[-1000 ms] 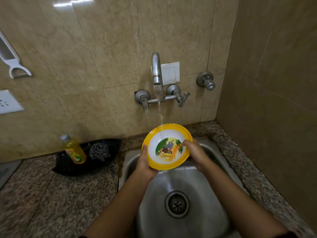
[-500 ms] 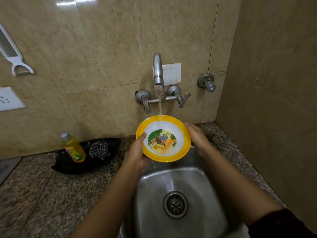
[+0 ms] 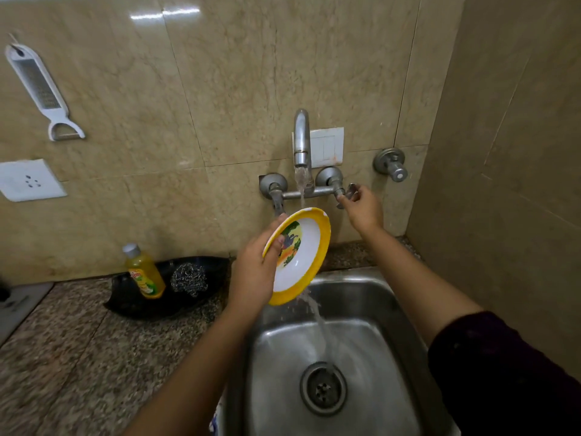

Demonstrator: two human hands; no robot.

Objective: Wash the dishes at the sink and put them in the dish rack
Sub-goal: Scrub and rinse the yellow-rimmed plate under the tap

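A yellow-rimmed white bowl (image 3: 303, 261) with a cartoon picture is tilted on edge under the running tap (image 3: 301, 143). My left hand (image 3: 254, 269) grips the bowl by its left rim, thumb inside. Water runs off the bowl's lower edge into the steel sink (image 3: 386, 297), toward the drain (image 3: 323, 388). My right hand (image 3: 361, 209) is off the bowl and closes its fingers on the right tap handle (image 3: 347, 193). No dish rack is in view.
On the granite counter (image 3: 69, 347) to the left lies a black tray (image 3: 135, 302) with a yellow dish-soap bottle (image 3: 144, 272) and a steel scrubber (image 3: 188, 278). A white grater (image 3: 41, 89) and a socket (image 3: 28, 179) hang on the wall. A tiled wall stands close on the right.
My right hand let go of the bowl and rose to the right tap handle. The left hand alone now holds the bowl and has tipped it on edge, so that water pours off it.
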